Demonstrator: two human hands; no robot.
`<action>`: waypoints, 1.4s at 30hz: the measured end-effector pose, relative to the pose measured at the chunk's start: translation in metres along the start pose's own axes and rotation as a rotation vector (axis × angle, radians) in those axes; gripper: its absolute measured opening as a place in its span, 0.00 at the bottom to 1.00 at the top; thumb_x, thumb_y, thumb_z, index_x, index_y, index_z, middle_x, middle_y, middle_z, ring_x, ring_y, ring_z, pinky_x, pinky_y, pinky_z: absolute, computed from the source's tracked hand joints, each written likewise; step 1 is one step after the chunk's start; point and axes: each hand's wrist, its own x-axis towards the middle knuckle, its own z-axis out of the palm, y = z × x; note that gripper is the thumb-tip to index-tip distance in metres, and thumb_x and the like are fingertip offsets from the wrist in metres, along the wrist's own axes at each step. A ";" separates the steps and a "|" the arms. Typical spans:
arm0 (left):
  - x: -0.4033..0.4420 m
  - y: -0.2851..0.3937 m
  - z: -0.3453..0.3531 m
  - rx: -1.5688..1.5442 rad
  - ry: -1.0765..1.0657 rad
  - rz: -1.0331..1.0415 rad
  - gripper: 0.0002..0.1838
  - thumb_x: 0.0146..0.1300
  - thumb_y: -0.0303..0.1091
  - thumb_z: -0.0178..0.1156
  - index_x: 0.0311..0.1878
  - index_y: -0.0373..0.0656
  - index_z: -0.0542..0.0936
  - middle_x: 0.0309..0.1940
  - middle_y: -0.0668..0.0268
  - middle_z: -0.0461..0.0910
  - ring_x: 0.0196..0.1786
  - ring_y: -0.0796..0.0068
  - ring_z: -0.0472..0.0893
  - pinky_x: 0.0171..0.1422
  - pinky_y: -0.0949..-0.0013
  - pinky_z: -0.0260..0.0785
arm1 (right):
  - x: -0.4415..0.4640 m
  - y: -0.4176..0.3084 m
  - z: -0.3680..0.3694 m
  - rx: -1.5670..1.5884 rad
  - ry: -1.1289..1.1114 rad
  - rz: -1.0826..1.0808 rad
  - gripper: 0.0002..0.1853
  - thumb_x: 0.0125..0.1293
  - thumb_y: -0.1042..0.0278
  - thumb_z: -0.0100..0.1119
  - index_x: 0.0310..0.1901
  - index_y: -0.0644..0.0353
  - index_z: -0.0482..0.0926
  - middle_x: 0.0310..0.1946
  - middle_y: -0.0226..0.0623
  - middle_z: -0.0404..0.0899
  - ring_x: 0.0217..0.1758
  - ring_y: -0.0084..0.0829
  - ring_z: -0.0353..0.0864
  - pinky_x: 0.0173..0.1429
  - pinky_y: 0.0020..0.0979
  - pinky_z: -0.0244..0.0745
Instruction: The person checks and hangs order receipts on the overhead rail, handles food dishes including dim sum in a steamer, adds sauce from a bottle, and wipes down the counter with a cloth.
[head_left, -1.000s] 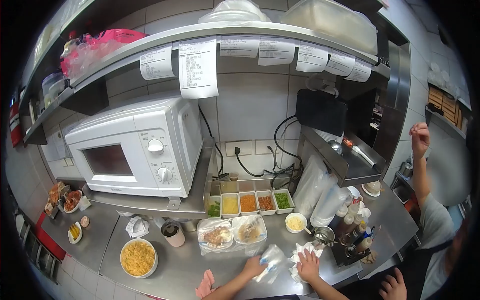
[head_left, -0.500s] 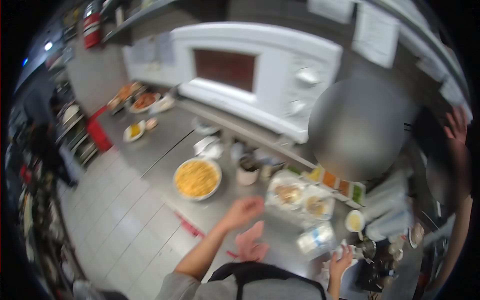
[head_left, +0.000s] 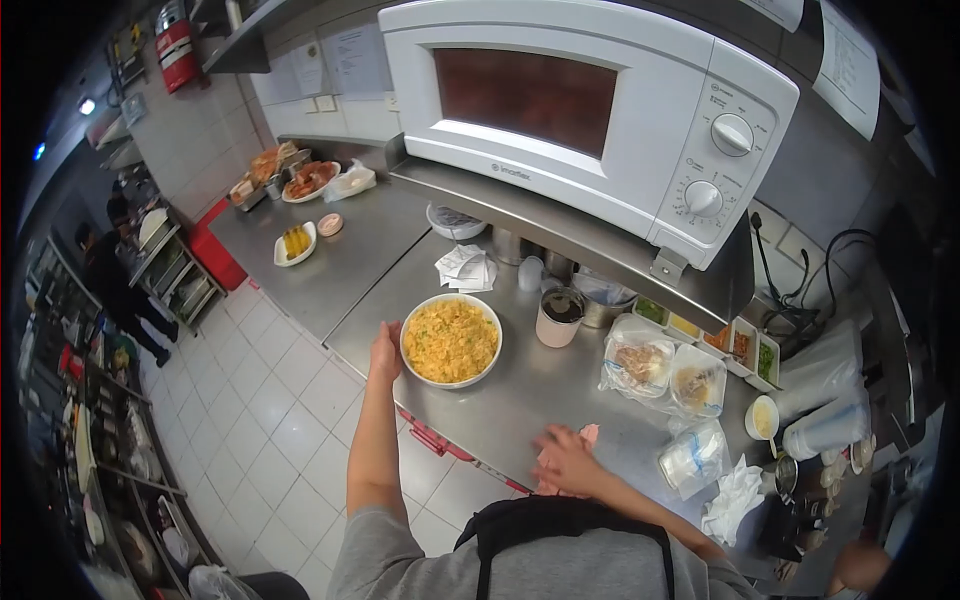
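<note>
A white bowl of yellow fried rice (head_left: 451,341) with green bits stands on the steel counter. My left hand (head_left: 385,352) is against the bowl's left side, its fingers curved along the wall and partly hidden. Near the counter's front edge, my right hand (head_left: 565,462) is on a crumpled pink cloth (head_left: 590,434), fingers bent over it and slightly blurred. Behind the bowl lie crumpled white papers (head_left: 465,268). A pink cup with a dark top (head_left: 560,318) stands to the bowl's right.
A white microwave (head_left: 590,120) sits on a raised shelf above the counter. Bagged food containers (head_left: 640,362), a wrapped white pack (head_left: 692,458) and a crumpled tissue (head_left: 735,500) lie on the right. Plates of food (head_left: 310,182) stand far left. A person (head_left: 120,285) stands in the aisle.
My left hand has moved to the bowl's left side. My right hand has come from the far right onto the pink cloth. The view has shifted with my head.
</note>
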 end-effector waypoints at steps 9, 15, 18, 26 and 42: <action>-0.019 -0.008 0.032 0.229 -0.199 0.206 0.28 0.72 0.50 0.36 0.55 0.30 0.69 0.50 0.52 0.75 0.51 0.63 0.76 0.55 0.65 0.68 | -0.014 0.043 0.031 -0.119 -0.033 -0.103 0.26 0.57 0.57 0.58 0.59 0.44 0.68 0.66 0.38 0.56 0.70 0.42 0.54 0.63 0.47 0.56; -0.020 -0.080 0.019 0.251 -0.285 0.212 0.25 0.70 0.45 0.38 0.56 0.33 0.70 0.51 0.52 0.75 0.53 0.61 0.75 0.58 0.63 0.67 | -0.015 0.047 0.035 0.020 -0.004 -0.041 0.25 0.59 0.60 0.57 0.59 0.46 0.67 0.66 0.39 0.53 0.72 0.42 0.49 0.66 0.48 0.53; -0.087 -0.097 0.047 0.318 -0.153 0.151 0.22 0.68 0.42 0.41 0.54 0.34 0.72 0.51 0.54 0.75 0.53 0.61 0.75 0.57 0.61 0.68 | -0.024 0.043 0.027 0.035 0.078 0.030 0.25 0.58 0.60 0.58 0.58 0.47 0.68 0.64 0.38 0.55 0.69 0.42 0.52 0.66 0.46 0.53; -0.192 -0.136 0.080 0.343 -0.347 0.193 0.26 0.70 0.48 0.36 0.56 0.35 0.71 0.52 0.56 0.75 0.53 0.63 0.75 0.58 0.60 0.68 | -0.096 0.060 -0.007 -0.097 0.267 0.251 0.11 0.49 0.63 0.62 0.35 0.55 0.78 0.42 0.35 0.72 0.51 0.44 0.68 0.55 0.37 0.66; -0.229 -0.087 0.165 -0.135 -0.430 -0.130 0.30 0.72 0.49 0.28 0.61 0.33 0.66 0.56 0.56 0.72 0.59 0.63 0.71 0.64 0.63 0.62 | -0.185 0.049 -0.017 -0.136 0.468 0.328 0.12 0.54 0.72 0.57 0.42 0.53 0.78 0.58 0.31 0.71 0.63 0.33 0.67 0.60 0.36 0.65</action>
